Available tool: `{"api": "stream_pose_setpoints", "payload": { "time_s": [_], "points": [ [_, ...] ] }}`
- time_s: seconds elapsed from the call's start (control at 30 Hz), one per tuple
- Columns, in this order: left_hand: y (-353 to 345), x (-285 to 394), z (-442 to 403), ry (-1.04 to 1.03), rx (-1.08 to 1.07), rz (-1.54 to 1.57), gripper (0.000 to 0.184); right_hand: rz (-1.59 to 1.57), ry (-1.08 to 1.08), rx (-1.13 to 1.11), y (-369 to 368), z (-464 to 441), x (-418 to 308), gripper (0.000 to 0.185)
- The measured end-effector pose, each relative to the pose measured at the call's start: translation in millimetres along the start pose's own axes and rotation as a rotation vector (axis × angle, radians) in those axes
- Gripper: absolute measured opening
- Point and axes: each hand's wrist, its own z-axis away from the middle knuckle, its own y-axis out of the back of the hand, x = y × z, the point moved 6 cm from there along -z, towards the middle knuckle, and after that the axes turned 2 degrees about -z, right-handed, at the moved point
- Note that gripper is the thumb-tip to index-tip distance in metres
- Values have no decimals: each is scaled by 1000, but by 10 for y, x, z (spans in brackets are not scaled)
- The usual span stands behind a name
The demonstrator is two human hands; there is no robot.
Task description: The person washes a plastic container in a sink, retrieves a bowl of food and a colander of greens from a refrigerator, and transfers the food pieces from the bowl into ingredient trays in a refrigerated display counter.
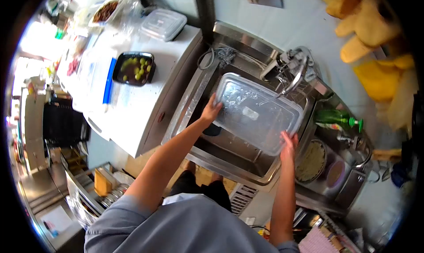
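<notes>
A large rectangular clear plastic lid (254, 120), wet on its surface, is held at a tilt over the steel sink (194, 149). My left hand (211, 110) grips its left edge, the fingers partly hidden by the rim. At the lower right corner, my right hand (289, 143) has hold of the edge. The faucet (300, 74) reaches over the lid's far side, and a thin stream of water seems to fall onto it. Something dark lies in the sink below my left hand, too hidden to name.
Left of the sink, a white counter (132, 120) bears a black tray (133, 68) of green fruit and a lidded plastic container (163, 24). A green pump bottle (338, 119) and a pot (311, 161) stand to the right. Yellow gloves (375, 76) hang on the wall.
</notes>
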Motion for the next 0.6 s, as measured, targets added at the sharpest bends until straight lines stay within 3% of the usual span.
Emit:
{"api": "stream_pose_setpoints", "payload": {
  "time_s": [0.07, 0.13, 0.2, 0.27, 0.33, 0.4, 0.43, 0.5, 0.53, 0.6],
  "points": [
    [-260, 239, -77, -62, -18, -18, 76, -12, 1, 26, 69, 164, -95, 34],
    [-500, 554, -86, 183, -83, 298, 78, -38, 12, 64, 161, 250, -153, 37],
    [-633, 459, -161, 180, -48, 288, 77, -166, 62, 143, 281, 330, -201, 30],
    [-590, 667, -40, 246, -179, 63, 71, -179, 66, 128, 390, 336, -228, 31],
    [-514, 629, 86, 295, -248, 138, 74, -206, 69, 115, 478, 310, -214, 32],
    [-333, 748, 308, 445, -365, 184, 63, -252, -67, 195, 584, 278, -33, 27],
    [-207, 709, 315, 440, -367, 177, 63, -261, -65, 196, 606, 279, 8, 27],
    [-59, 675, 448, 387, -652, 213, 57, 94, -158, 264, 684, 322, 145, 27],
    [63, 696, 508, 387, -654, 207, 57, 88, -160, 265, 658, 315, 242, 27],
    [292, 900, 574, 283, -609, 566, 57, 80, -190, 138, 510, 252, 545, 30]
  ]
}}
